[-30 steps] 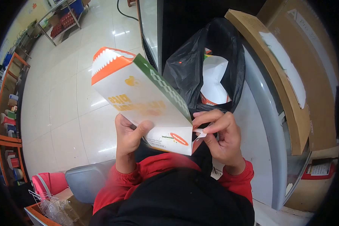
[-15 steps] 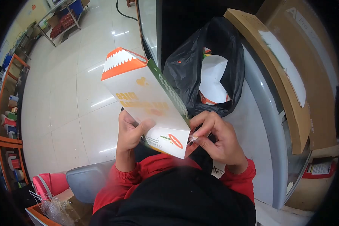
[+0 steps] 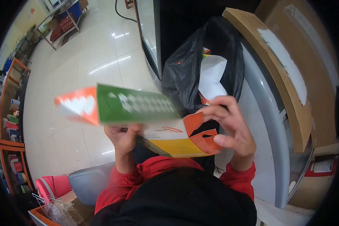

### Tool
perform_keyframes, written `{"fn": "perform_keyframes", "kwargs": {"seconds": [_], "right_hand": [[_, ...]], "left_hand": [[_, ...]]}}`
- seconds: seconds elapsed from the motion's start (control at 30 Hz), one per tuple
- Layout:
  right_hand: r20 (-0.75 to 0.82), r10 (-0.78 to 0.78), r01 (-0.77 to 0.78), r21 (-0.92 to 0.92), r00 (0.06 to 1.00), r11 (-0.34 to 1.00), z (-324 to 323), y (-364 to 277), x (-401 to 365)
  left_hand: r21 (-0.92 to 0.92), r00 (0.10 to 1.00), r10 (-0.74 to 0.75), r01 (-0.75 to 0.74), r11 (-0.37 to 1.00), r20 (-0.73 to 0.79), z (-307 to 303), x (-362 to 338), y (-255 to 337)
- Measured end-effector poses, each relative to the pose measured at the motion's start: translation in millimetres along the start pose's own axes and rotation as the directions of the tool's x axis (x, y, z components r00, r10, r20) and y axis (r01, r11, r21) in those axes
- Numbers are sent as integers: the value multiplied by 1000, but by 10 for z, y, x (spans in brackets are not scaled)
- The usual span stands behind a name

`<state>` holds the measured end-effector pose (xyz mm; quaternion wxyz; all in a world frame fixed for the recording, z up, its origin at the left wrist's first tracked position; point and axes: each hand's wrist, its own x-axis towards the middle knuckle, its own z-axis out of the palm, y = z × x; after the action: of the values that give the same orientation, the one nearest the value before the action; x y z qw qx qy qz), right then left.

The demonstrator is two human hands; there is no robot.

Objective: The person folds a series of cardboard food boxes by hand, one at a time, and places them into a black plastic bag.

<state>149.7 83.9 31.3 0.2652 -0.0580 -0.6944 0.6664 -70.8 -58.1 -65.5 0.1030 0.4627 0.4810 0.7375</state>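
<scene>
A printed paperboard food box [image 3: 139,107] lies across in front of me, its green side with pale diamonds facing up, blurred by motion. White, yellow and orange panels show below the green. My left hand [image 3: 122,141] grips the box from beneath near its middle, with some fingers hidden behind it. At the right end, orange flaps [image 3: 204,140] stand apart, one with a dark slot. My right hand [image 3: 235,130] is at these flaps, thumb against the lower one and fingertips close to the upper one. Its thumb and fingers are spread apart.
A black plastic bag [image 3: 184,75] holds a white and orange paperboard piece [image 3: 213,73]. Flattened brown cardboard [image 3: 275,75] leans at the right beside a grey curved edge [image 3: 269,101]. Shelves [image 3: 11,150], a pink bag [image 3: 54,186] and a grey seat [image 3: 92,182] stand left.
The box has turned, its toothed end swinging down and left, so the green side now faces up. My right hand has let go of its pinch, and the end flaps have spread open.
</scene>
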Motion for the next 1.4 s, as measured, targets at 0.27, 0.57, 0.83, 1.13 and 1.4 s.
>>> {"fn": "perform_keyframes", "kwargs": {"seconds": [0.27, 0.57, 0.83, 1.13, 1.4], "right_hand": [[-111, 176, -189, -127, 978, 974, 57, 74, 138], [-81, 167, -164, 47, 983, 985, 26, 170, 150], [-358, -135, 4, -344, 924, 939, 139, 121, 110], [-96, -576, 284, -797, 812, 533, 140, 159, 16], [29, -426, 363, -577, 904, 731, 185, 262, -12]], "left_hand": [[334, 909, 281, -173, 927, -308, 95, -303, -265], [345, 906, 311, -205, 916, -286, 210, -312, -212], [165, 969, -3, 45, 985, -245, 271, -77, 114], [-284, 900, -436, 423, 861, 19, 265, 118, 140], [-299, 949, -284, 313, 901, 137, 242, 84, 173]]}}
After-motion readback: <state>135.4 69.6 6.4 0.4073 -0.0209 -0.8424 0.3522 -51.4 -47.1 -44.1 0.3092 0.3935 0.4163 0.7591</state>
